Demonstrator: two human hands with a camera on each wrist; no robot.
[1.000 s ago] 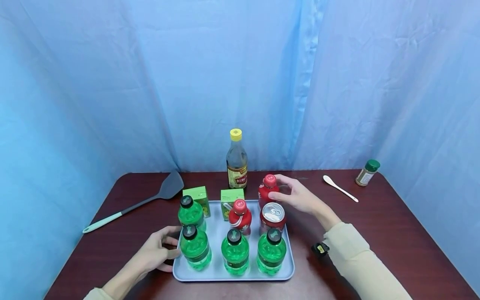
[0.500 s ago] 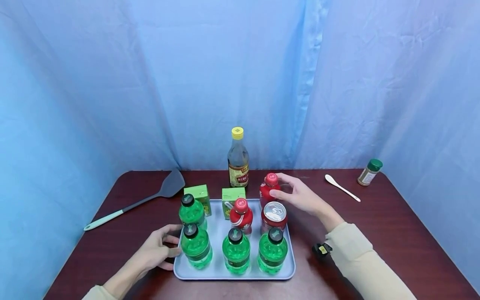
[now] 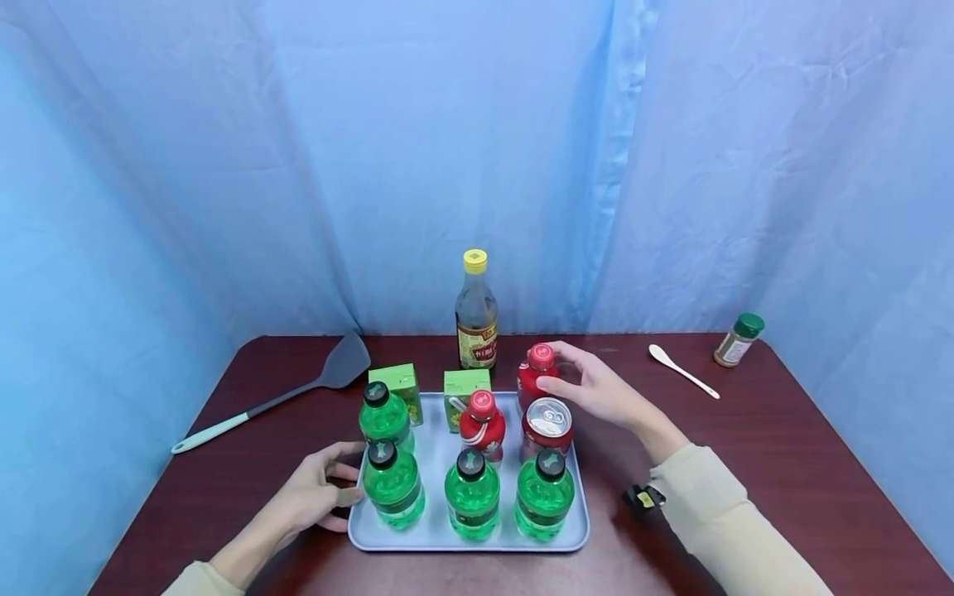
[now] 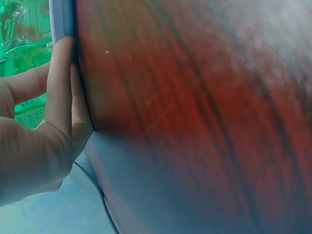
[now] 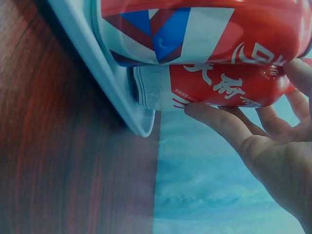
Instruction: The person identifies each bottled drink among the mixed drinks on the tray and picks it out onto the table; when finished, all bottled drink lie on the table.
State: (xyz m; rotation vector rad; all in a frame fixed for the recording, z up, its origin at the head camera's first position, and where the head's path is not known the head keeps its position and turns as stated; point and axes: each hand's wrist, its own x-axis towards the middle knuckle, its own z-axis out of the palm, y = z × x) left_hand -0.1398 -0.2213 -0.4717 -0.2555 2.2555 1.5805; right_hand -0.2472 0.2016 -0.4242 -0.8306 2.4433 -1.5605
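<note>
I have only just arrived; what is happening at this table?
A person's right hand holds the far red bottle at the back right corner of the tray, behind a red can. Their left hand touches the tray's left edge. Four green bottles, two green cartons and a nearer red bottle stand on the tray.

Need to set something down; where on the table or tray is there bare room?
The table is bare between the spatula and left hand, and between the right sleeve, spoon and right edge. The tray has a narrow bare strip between the left green bottles and front red bottle. Its right side is crowded by the can, rear red bottle and right hand.
</note>
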